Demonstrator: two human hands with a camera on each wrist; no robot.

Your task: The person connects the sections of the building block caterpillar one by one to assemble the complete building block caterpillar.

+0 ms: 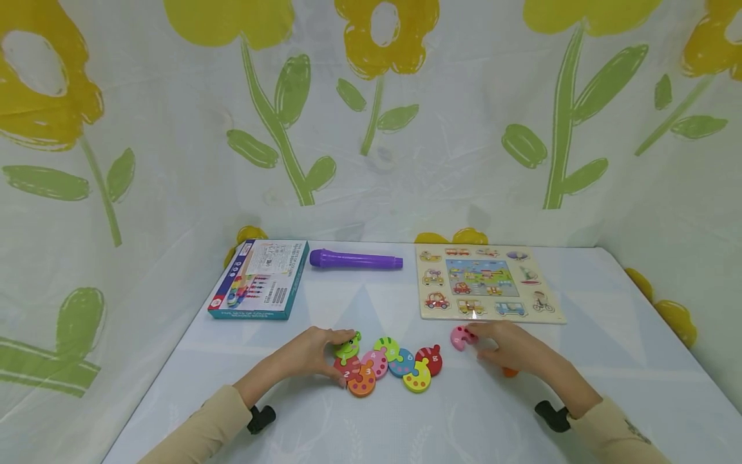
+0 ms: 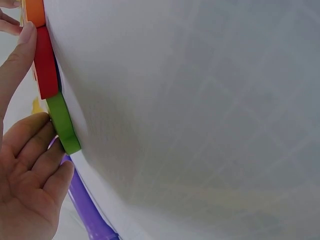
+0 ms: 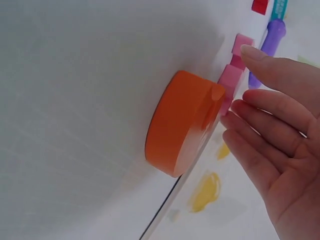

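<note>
A chain of joined, numbered caterpillar puzzle pieces (image 1: pixel 373 365) lies on the table, from a green smiling head (image 1: pixel 348 348) to a dark red piece (image 1: pixel 429 358). My left hand (image 1: pixel 313 353) holds the head end, fingers by the green head and thumb at the red piece marked 2. In the left wrist view its thumb touches the red piece's (image 2: pixel 46 65) side. A separate pink puzzle piece (image 1: pixel 460 338) lies to the right of the chain. My right hand (image 1: pixel 513 345) touches it with its fingertips, fingers fairly straight. A loose orange piece (image 3: pixel 175 125) lies beneath that hand, mostly hidden from the head view.
Behind the chain lie a boxed toy set (image 1: pixel 261 280) at the left, a purple toy microphone (image 1: pixel 355 260) in the middle and a wooden vehicle puzzle board (image 1: pixel 487 283) at the right. A flower-print curtain (image 1: pixel 440 161) stands behind the table.
</note>
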